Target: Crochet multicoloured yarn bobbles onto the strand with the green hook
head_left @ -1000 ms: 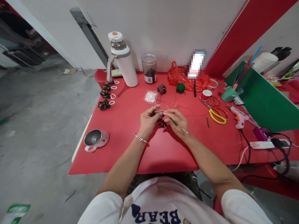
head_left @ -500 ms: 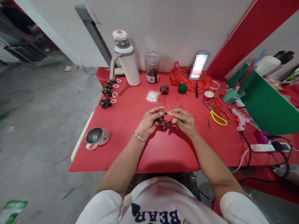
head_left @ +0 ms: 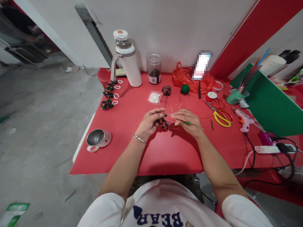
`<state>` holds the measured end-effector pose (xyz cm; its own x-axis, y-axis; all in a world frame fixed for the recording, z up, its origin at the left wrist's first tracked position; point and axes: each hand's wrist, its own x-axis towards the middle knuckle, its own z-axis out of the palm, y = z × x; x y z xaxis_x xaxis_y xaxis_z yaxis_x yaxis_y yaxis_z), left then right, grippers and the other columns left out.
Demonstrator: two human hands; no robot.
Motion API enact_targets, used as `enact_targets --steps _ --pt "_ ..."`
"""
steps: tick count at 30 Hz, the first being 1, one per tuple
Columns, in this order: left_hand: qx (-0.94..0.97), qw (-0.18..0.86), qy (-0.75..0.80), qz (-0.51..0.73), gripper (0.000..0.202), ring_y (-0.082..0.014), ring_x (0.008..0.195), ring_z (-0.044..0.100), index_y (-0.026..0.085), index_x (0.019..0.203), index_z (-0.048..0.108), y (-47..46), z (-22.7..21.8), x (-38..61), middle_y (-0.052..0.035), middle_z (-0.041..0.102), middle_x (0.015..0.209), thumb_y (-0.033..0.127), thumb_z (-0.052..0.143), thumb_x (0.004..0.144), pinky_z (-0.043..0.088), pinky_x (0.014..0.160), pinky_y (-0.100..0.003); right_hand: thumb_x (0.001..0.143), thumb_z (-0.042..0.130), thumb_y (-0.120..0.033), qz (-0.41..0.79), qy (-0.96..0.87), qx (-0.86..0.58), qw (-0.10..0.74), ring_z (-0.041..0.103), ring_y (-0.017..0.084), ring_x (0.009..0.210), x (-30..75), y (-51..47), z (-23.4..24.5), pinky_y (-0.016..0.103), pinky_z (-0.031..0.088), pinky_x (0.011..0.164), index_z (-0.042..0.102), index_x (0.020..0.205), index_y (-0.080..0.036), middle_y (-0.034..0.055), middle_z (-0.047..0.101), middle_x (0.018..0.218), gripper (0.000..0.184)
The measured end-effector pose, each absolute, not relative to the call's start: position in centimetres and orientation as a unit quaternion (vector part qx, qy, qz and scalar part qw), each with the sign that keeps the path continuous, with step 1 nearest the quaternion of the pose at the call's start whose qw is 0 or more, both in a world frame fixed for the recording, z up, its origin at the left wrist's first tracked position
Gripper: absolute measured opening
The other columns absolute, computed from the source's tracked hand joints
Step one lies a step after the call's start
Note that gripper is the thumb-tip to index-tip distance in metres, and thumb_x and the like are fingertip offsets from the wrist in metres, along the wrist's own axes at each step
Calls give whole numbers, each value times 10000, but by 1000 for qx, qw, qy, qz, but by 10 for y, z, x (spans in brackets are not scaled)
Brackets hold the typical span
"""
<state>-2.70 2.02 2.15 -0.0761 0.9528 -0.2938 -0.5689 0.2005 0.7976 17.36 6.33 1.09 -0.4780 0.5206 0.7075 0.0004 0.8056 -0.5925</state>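
Over the middle of the red table, my left hand (head_left: 151,121) pinches a small crocheted piece (head_left: 163,122) of dark multicoloured yarn between thumb and fingers. Closed around a crochet hook (head_left: 187,123) with a green handle is my right hand (head_left: 189,122), just to the right of the piece. The hook's thin metal shaft points left at the piece, but its tip is too small to make out. A strand of yarn runs from the piece up to a multicoloured yarn ball (head_left: 166,90); another dark strand stretches across to my right hand.
Beaded yarn pieces (head_left: 107,104) lie at the left, near a steel mug (head_left: 97,138) and a white flask (head_left: 131,67). Behind my hands are a packet of white beads (head_left: 154,97) and green yarn (head_left: 185,89). Yellow-handled scissors (head_left: 221,119) and a glue gun (head_left: 245,121) lie right.
My right hand has shifted slightly right, widening the gap from the crocheted piece and showing more of the hook's shaft. The left hand and piece have moved slightly left.
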Motion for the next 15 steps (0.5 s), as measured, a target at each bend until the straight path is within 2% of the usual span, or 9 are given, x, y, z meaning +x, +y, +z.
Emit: enact_targets --steps 7,15 --pt "241 648 421 587 329 -88 597 571 129 828 798 19 22 -29 -9 684 675 124 788 500 419 573 -210 905 704 -439 305 -817 -168 460 760 193 984 177 63 18 406 571 920 772 1130 -355 28 816 1077 249" --pt "237 700 392 549 339 -92 553 566 127 865 789 18 18 -36 4 656 630 145 769 528 441 567 -231 890 718 -475 358 -798 -170 454 764 199 937 179 62 21 409 578 908 798 1063 -337 29 823 1041 236"
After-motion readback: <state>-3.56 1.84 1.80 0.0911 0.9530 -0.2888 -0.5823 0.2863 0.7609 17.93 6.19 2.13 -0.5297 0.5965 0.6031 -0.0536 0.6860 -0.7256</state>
